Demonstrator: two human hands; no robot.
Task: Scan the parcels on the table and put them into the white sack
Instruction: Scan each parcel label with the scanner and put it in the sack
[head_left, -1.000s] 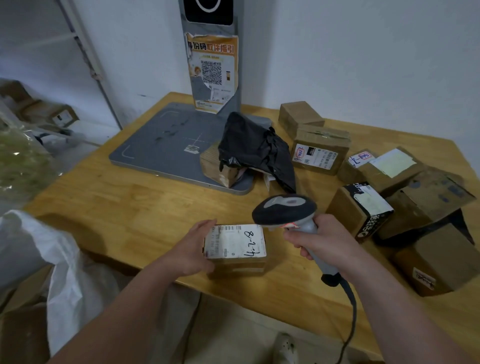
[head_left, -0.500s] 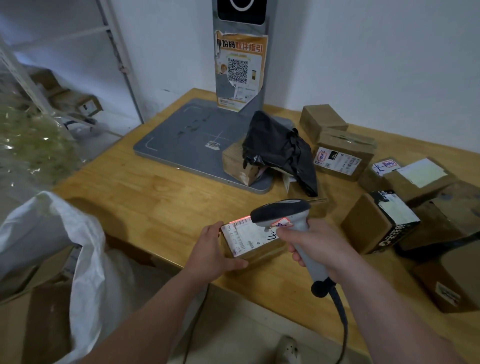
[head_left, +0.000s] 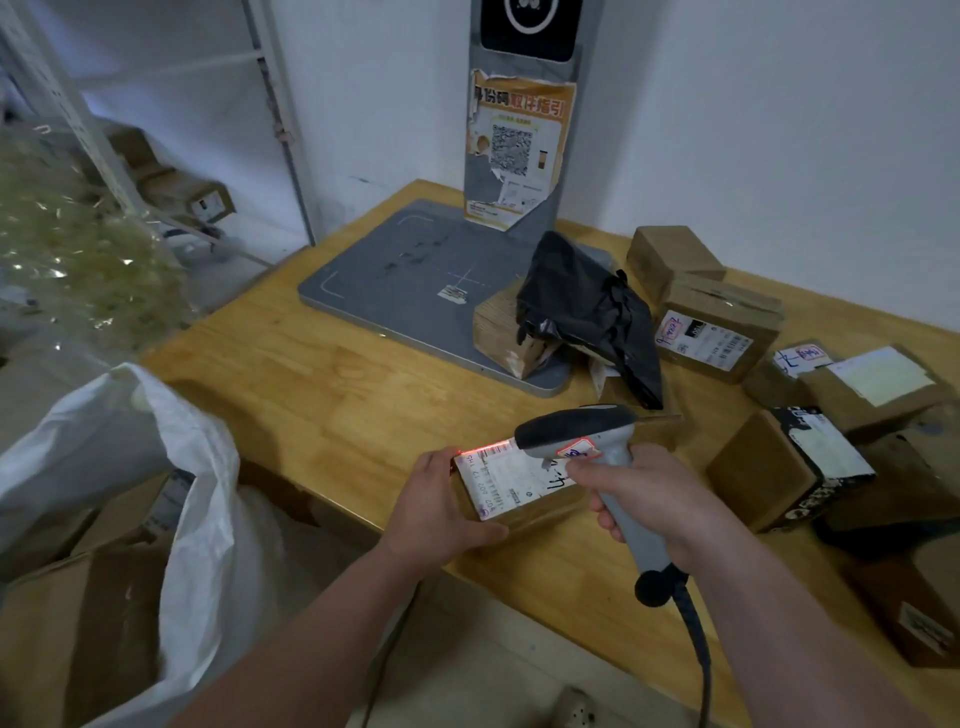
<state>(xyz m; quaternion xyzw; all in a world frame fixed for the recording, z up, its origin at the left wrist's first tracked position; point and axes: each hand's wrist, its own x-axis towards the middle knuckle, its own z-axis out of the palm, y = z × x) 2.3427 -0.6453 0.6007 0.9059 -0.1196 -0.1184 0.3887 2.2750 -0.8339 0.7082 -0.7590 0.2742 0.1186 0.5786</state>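
Seen from the head camera, a person is steadying a small labelled parcel (head_left: 511, 486) at the near edge of the worktop (head_left: 337, 384) with the left hand (head_left: 436, 506), fingers and thumb curled round its sides. The right hand (head_left: 652, 501) is gripping a corded scanner (head_left: 574, 431), whose red line is falling across the label's far edge. The white sack (head_left: 200, 467) is standing open at the left below the worktop with cardboard showing in its mouth, suggesting some parcels are already in, while several boxes (head_left: 719, 332) and a black bag (head_left: 587, 312) are waiting further back and to the right, so much of the job appears to be left.
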